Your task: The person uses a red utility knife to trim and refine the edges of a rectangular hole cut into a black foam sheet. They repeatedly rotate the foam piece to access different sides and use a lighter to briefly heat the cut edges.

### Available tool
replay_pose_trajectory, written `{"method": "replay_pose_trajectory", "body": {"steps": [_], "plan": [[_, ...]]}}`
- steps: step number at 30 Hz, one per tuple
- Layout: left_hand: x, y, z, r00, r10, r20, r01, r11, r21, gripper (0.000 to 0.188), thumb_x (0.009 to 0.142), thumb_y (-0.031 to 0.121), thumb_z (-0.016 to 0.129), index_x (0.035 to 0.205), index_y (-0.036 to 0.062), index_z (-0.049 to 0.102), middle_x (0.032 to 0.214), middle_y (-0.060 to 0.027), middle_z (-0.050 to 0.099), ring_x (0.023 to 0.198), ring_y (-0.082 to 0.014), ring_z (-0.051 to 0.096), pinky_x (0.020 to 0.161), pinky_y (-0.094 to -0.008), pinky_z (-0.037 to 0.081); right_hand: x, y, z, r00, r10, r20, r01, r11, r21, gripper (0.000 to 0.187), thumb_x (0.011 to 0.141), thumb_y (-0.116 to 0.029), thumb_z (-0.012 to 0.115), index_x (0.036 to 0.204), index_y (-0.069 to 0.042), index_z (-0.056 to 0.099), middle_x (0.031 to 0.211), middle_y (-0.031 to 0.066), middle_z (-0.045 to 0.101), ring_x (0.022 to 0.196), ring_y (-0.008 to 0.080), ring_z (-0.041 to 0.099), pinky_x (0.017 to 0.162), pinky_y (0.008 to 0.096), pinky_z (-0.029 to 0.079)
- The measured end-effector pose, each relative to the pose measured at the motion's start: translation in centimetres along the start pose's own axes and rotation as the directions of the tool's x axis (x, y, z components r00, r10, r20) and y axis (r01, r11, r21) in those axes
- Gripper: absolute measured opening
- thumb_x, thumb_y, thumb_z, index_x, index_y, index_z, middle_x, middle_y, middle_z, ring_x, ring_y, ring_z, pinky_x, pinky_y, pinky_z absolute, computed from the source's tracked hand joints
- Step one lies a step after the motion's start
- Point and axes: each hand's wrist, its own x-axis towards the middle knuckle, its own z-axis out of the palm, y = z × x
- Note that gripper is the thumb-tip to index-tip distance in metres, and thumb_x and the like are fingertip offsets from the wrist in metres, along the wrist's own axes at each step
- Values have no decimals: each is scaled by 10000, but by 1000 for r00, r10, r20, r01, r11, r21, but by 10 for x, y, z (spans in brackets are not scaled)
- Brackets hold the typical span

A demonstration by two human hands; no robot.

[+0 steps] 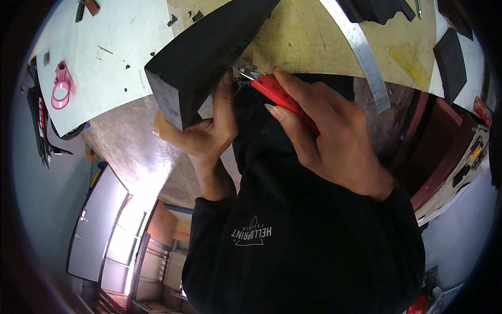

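Well left of the black block, a pink ring-shaped thing (pixel 61 91) lies on the white part of the counter (pixel 115 63). A white door panel (pixel 99 225) shows below and left of the block, well apart from it. A few dark scraps (pixel 197 16) lie on the counter just beyond the block's left edge.

The black block (pixel 204 52) itself is long and has an angled end face; it is held up, tilted, over the near edge of the counter. The left hand (pixel 209 133) holds it from below at its near end, with one finger raised along its right side. Below and right of the block is the person's black sweatshirt (pixel 303 209).

Just right of the block, the right hand (pixel 337 131) is closed around a red-handled knife (pixel 280 94), thumb and forefinger along the handle. The thin blade points left and its tip overlaps the block's right side; whether it has cut in, I cannot tell.

Farther right of the block, a metal ruler (pixel 361 47) juts past the counter's near edge. Beyond that come black sheet material (pixel 379 9), a translucent yellow strip (pixel 409 68) and, farthest from the block, a flat black piece (pixel 451 65).
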Motion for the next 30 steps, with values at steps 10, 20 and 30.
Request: {"method": "replay_pose_trajectory", "body": {"steps": [10,20,30], "plan": [[-1,-1,2,1000,-27,-14,26,999,-32,365,711,-79,746,1026,-117,566,956,-243,660,860,-275,677,761,-333,544,4,2,3,1000,3,-9,-3,999,-40,398,855,-86,667,1224,14,554,757,141,611,578,188,600,489,307,464],[0,-2,-1,997,-78,12,79,994,-73,304,730,-108,714,1007,-117,588,974,-243,650,878,-275,669,796,-344,552,8,2,3,1000,2,-8,-2,997,-72,391,847,-86,669,1206,24,558,793,169,621,618,241,631,522,324,492],[0,-6,2,999,-14,-50,11,998,-66,502,674,-68,791,1080,-119,500,916,-242,667,776,-247,687,695,-292,528,7,1,2,1000,-8,-17,7,994,-107,387,845,-90,672,1202,16,566,794,157,617,631,252,648,508,334,492]]}}
